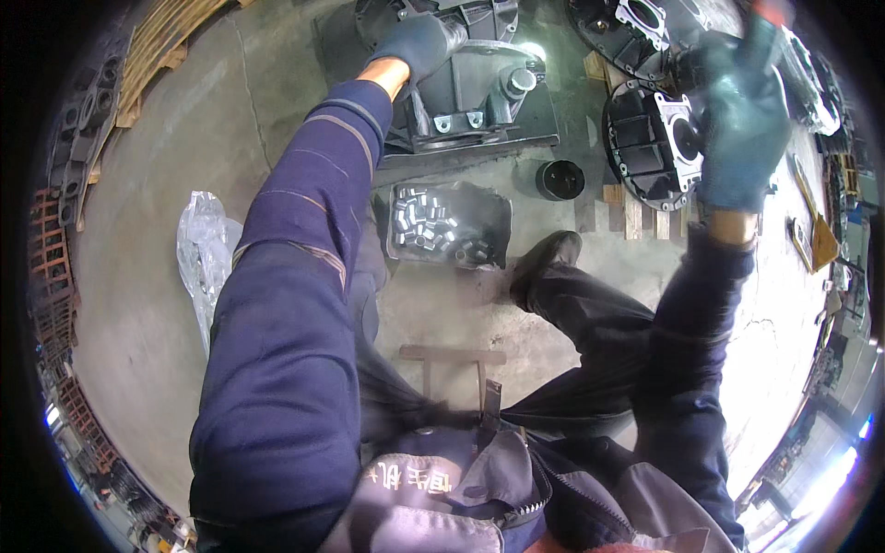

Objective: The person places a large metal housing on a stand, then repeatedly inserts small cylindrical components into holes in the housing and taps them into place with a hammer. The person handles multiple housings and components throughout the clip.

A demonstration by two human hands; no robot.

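My left hand [417, 46], in a dark glove, reaches over a grey cast-metal housing [461, 88] at the far middle. Its fingers are curled against the upper part of the casting, and what lies between them is hidden. Raised at the far right, my gloved right hand [742, 138] is smeared by motion. It is closed round a dark tool with a red end [771, 13], whose working part I cannot make out. Between my feet and the housing, a dark tray [493, 217] holds several short silvery metal sleeves [424, 221].
Several similar housings [650, 143] rest on wooden pallet slats [633, 217] at the right. A round black container [560, 180] stands beside the tray. Clear plastic wrapping [205, 249] lies on the floor at left. A yellow-brown tool [820, 240] lies at far right.
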